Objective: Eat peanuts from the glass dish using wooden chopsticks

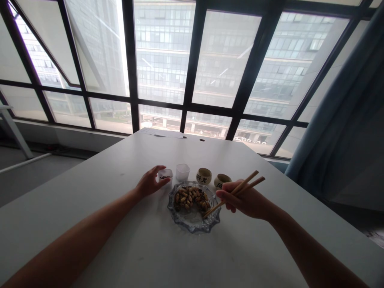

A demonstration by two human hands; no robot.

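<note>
My right hand is closed around a pair of wooden chopsticks. Their tips reach into a scalloped glass bowl, by the right end of a heap of peanuts with darker bits among them. Whether the tips pinch anything is too small to tell. Left of the bowl, my left hand grips a small clear plastic cup between thumb and fingers; some dark pieces lie in it. A second clear cup stands beside it.
Behind the bowl's right side stand two small ceramic cups with dark characters, one whole in view, the other partly behind my right hand. Papers lie at the white table's far end. A blue curtain hangs at right.
</note>
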